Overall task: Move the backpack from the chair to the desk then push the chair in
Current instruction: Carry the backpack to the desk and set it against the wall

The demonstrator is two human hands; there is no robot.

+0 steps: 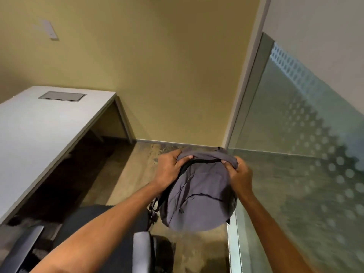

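A grey backpack [199,196] hangs in the air to the right of the chair, above the floor. My left hand [171,166] grips its top edge on the left and my right hand [239,174] grips the top on the right. The black office chair [92,223] stands below my left forearm, with grey armrests; its seat has nothing on it. The white desk [39,131] stretches along the left, its top bare except for a grey cable hatch [62,96].
A frosted glass partition [305,154] with a dot pattern runs along the right, its metal frame close to the backpack. A yellow wall [157,66] stands ahead. Brown floor lies between desk and glass.
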